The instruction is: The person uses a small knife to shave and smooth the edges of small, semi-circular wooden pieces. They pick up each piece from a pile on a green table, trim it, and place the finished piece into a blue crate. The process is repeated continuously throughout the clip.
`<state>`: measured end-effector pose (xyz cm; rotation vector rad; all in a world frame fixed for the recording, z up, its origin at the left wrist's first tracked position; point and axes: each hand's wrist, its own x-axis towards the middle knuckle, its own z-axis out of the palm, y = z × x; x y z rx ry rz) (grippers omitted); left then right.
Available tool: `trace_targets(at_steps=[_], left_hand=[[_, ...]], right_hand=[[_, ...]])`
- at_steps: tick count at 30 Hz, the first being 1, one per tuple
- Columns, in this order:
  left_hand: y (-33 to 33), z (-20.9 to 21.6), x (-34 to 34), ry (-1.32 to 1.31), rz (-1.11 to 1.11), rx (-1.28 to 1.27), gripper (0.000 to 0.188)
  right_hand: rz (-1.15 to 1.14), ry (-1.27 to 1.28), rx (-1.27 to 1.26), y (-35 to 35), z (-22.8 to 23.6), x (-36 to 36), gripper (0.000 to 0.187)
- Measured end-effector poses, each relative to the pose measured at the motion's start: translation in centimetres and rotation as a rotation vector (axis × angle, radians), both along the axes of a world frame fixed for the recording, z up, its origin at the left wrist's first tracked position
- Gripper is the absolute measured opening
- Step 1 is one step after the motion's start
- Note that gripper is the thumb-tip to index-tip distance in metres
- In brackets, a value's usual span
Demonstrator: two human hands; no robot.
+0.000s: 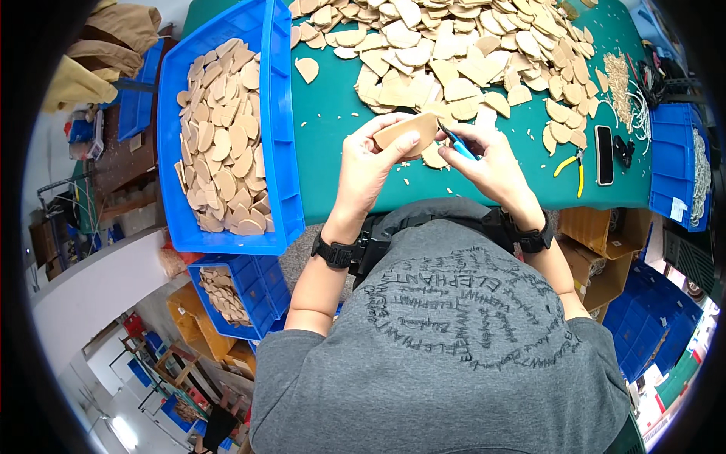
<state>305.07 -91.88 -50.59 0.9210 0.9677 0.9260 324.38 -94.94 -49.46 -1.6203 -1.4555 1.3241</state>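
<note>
- Left hand point(367, 155) pinches tan half-round piece point(412, 135), long axis rising rightward.
- Right hand point(490, 157) grips blue-handled tool point(462, 148), tip by piece's right end; contact unclear.
- Piece between hands, left nearer.

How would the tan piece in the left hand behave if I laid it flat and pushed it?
The tan piece looks fairly stiff, since it shows no sag in the left hand. Being thin, it's probably light for its size. Its broad, flat face suggests it would slide rather than roll.
</note>
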Motion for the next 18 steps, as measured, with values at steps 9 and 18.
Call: trace_targets(at_steps=[9,18], left_hand=[[-0.2,0.5,0.1,0.054,-0.014,0.068,0.035],[-0.3,0.5,0.2,0.069,-0.009,0.088,0.028]], right_hand=[[-0.025,0.06,0.067,0.1,-0.7,0.1,0.023],[-0.022,0.065,0.088,0.1,-0.8,0.3,0.019]])
